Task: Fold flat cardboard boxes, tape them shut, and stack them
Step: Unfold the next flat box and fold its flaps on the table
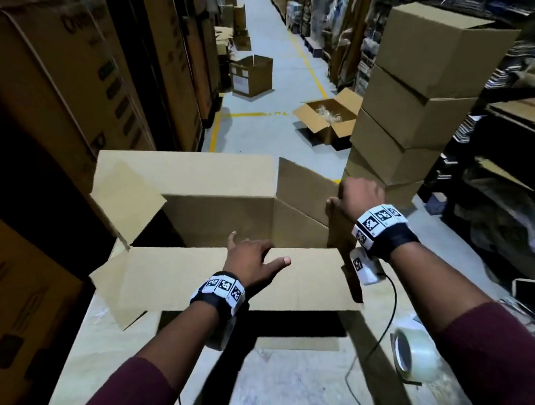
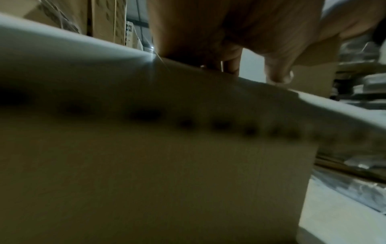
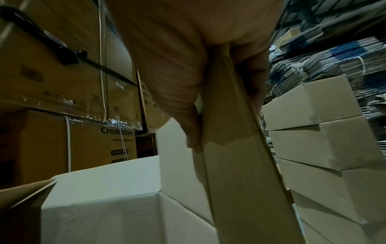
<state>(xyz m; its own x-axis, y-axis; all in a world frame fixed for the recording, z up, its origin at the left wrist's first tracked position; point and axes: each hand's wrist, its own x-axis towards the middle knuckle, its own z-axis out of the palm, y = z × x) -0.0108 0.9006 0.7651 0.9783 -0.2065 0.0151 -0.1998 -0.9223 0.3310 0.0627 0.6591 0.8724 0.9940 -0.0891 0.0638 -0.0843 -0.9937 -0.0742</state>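
Cardboard box [image 1: 223,211], flaps open, between my hands.
My left hand [image 1: 251,259] presses the near flap [image 1: 233,282] flat-fingered; my right hand [image 1: 358,196] grips the side flap [image 1: 306,184].

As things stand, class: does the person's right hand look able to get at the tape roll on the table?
Probably not at once. The right hand grips the open box's right flap. Once it lets go, nothing seems to lie between it and the tape roll near the right forearm.

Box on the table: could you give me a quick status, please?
Left hand rests spread on near flap. Right hand pinches right flap. Box open, untaped; tape roll beside it.
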